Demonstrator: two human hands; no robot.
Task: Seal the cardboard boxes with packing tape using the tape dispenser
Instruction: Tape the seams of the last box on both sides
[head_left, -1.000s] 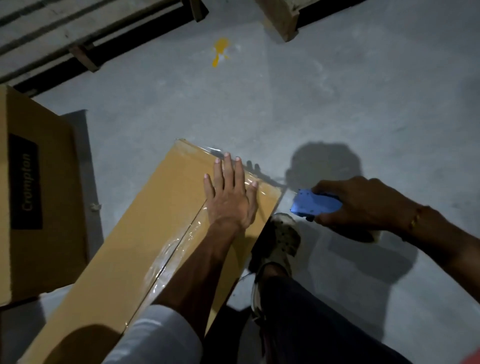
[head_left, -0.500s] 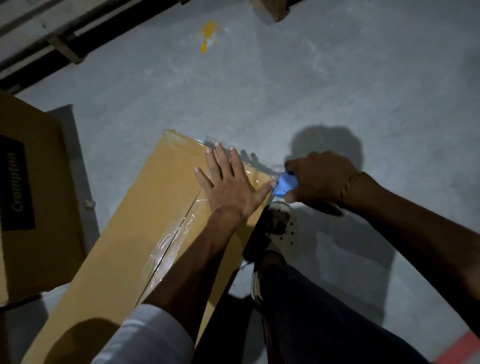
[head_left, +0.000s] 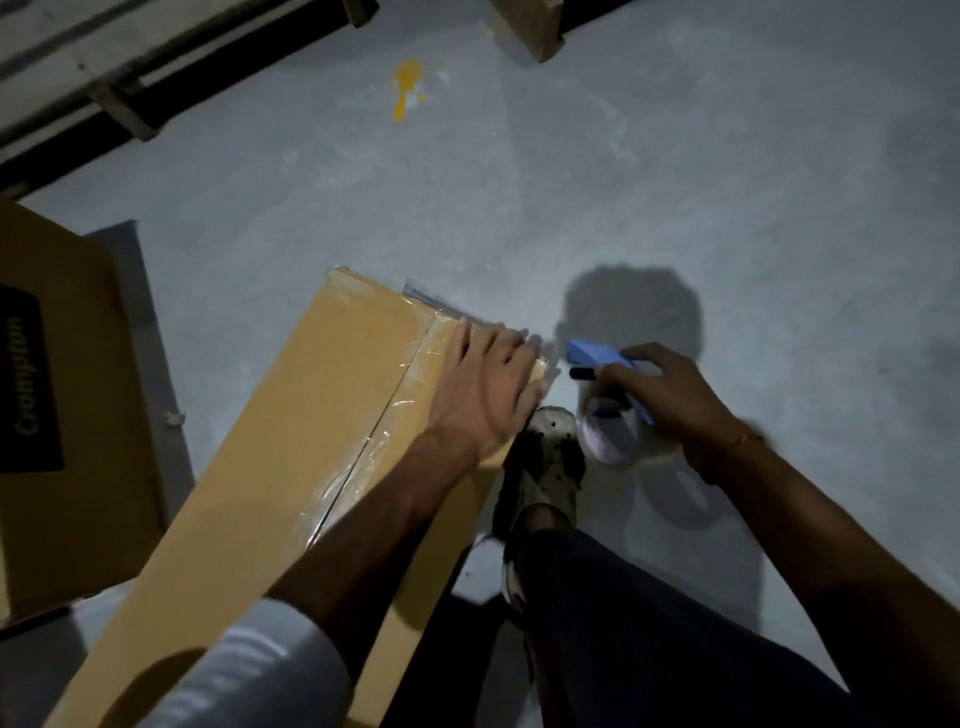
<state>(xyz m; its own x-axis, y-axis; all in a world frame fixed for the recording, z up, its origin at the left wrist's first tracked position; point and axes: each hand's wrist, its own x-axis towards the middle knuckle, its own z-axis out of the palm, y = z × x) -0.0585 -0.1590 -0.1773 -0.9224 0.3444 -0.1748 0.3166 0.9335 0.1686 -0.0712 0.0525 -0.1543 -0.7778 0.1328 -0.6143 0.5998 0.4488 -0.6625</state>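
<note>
While the left hand (head_left: 485, 392) lies flat on the taped far end of the long box (head_left: 291, 467) on the floor and the right hand (head_left: 670, 400) grips the blue tape dispenser (head_left: 597, 358) just off its corner, I reckon a loose press could leave the clear tape (head_left: 363, 452) wrinkled or lifting there.

The scene is dim, and the light falls mainly on the grey floor (head_left: 649, 182) at the centre. The corners are dark. A round shadow (head_left: 631, 306) lies on the floor. The right hand (head_left: 670, 397) is slightly blurred. The tape (head_left: 363, 452) shines weakly.
</note>
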